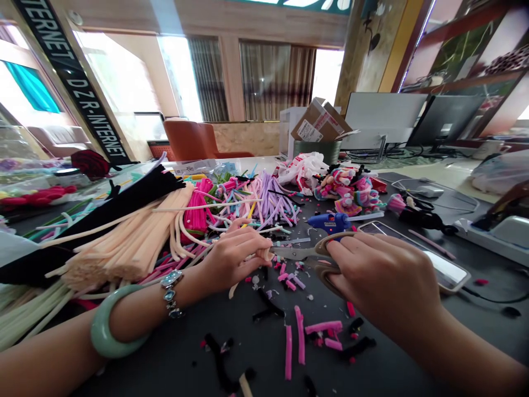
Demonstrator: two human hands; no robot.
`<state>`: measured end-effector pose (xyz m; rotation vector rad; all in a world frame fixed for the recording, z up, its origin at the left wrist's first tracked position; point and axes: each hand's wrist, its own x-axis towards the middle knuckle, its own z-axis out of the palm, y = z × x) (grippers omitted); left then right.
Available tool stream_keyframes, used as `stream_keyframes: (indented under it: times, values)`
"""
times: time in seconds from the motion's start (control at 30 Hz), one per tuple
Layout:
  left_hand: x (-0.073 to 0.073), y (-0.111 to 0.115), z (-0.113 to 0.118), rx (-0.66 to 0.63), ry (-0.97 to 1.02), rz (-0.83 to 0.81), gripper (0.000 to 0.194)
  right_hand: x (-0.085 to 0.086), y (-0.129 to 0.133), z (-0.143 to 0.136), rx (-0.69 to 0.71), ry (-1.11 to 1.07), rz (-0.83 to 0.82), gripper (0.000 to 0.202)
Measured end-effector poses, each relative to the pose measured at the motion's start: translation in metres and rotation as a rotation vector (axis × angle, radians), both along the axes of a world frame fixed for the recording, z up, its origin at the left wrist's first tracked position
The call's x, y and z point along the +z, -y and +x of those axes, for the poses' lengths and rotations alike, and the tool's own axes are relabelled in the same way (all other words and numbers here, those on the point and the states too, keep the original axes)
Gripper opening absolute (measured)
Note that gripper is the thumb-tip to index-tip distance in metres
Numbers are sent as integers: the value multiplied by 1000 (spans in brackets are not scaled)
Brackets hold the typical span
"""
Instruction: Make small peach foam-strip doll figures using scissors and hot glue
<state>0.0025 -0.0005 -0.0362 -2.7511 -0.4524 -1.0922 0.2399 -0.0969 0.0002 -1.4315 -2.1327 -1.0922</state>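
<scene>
My right hand (384, 270) is closed around the handles of a pair of scissors (300, 253), whose blades point left. The blade tips meet my left hand (243, 251), which pinches a small cream piece of pipe cleaner (268, 254) between thumb and fingers. Whether the blades are apart there cannot be made out. Left of that hand lies a thick bundle of cream pipe cleaners (128, 237), with a black bundle (95, 220) behind it. Short pink pipe cleaner pieces (300, 336) and black scraps (219, 358) are scattered on the dark table (256, 342) below my hands.
Beyond the scissors sits a blue glue gun (329, 222). A phone (442, 267) lies behind my right hand, and a white power strip (502, 240) is at the right. Pink bundles (199, 207), purple pipe cleaners (275, 201) and finished-looking colourful figures (351, 190) crowd the back.
</scene>
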Motion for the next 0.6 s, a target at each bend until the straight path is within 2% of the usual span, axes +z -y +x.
stream_keyframes:
  times: [0.4,0.6]
  values:
    - [4,2,5,125,123,54,16,2,-9,4,-36,-9,-11,13]
    - [1,-8,-2,268,320,-42,36,3,-12,8,-155,-171,-26,13]
